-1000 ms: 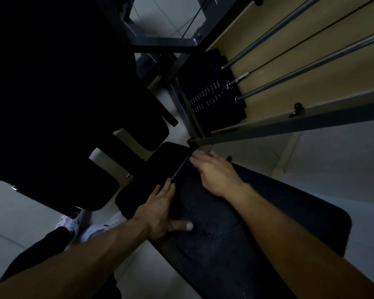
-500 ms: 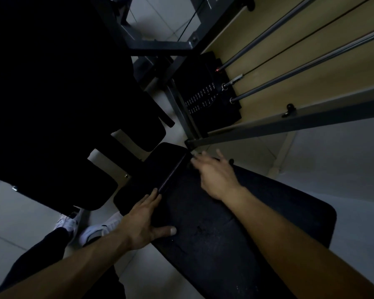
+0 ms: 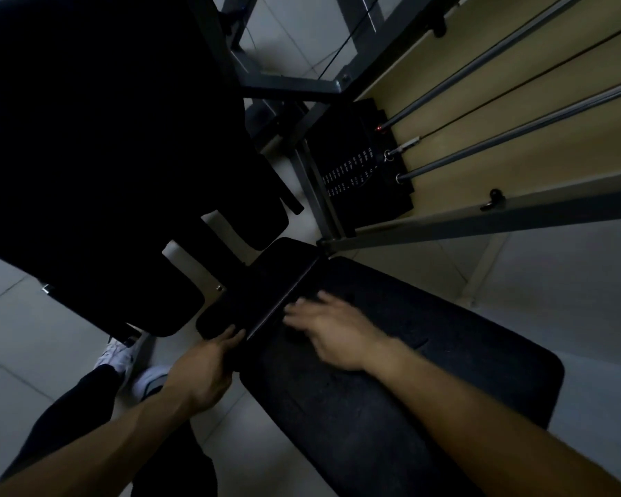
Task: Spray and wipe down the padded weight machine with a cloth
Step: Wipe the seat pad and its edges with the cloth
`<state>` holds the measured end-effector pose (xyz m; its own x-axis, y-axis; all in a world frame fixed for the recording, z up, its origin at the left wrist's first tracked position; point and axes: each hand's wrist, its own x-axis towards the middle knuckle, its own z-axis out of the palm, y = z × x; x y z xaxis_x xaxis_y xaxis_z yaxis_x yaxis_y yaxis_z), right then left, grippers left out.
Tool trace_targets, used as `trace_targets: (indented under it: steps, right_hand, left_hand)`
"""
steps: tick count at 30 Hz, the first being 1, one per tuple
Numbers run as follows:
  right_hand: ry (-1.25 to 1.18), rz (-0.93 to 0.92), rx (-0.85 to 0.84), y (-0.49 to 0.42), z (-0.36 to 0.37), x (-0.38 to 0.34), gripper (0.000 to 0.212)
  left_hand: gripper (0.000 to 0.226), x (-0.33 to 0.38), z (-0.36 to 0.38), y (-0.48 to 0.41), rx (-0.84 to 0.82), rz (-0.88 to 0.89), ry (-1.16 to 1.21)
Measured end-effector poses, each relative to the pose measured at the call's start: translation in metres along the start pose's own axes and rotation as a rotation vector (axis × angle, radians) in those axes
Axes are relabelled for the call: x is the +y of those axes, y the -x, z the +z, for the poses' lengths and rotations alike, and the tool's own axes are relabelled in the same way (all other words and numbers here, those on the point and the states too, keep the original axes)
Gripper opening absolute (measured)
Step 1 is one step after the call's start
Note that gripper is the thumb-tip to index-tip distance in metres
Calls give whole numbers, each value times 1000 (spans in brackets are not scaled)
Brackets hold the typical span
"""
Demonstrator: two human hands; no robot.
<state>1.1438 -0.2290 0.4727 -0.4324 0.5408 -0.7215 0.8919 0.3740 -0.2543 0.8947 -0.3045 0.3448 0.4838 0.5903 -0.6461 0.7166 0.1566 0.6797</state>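
Right hand (image 3: 334,335) lies flat and spread on the pad (image 3: 445,382) at lower centre; left hand (image 3: 205,371) at its edge, grip unclear; weight stack (image 3: 355,181) above.

Matt, cracked black pad (image 3: 391,399); grey metal frame (image 3: 481,218)

Pale tiled floor (image 3: 33,335) with thin grout lines spreads left of and below your left fingers (image 3: 230,337). Your two white sneakers (image 3: 117,355) stand on it just down-left of those fingers, and a dark trouser leg (image 3: 69,417) runs from them toward the bottom edge. Beige wall panel (image 3: 517,84) well up-right of your right fingers (image 3: 298,312); pale grey surface (image 3: 570,281) off to their right.
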Motion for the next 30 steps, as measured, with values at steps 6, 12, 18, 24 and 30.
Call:
trace_targets:
  steps: [6, 12, 18, 24, 30]
  right_hand:
    - [151, 482, 260, -25, -19, 27, 67]
    - [34, -9, -18, 0, 33, -67, 68]
    - [154, 25, 163, 13, 7, -8, 61]
    - [129, 336, 287, -19, -11, 16, 50]
    - [-23, -138, -58, -8, 45, -85, 49]
  left_hand:
    - [68, -2, 2, 1, 112, 28, -98]
    - [65, -1, 7, -1, 200, 20, -93]
    - [70, -3, 5, -3, 196, 47, -43]
    - [60, -3, 5, -1, 240, 60, -63]
    - [53, -7, 4, -1, 218, 71, -56]
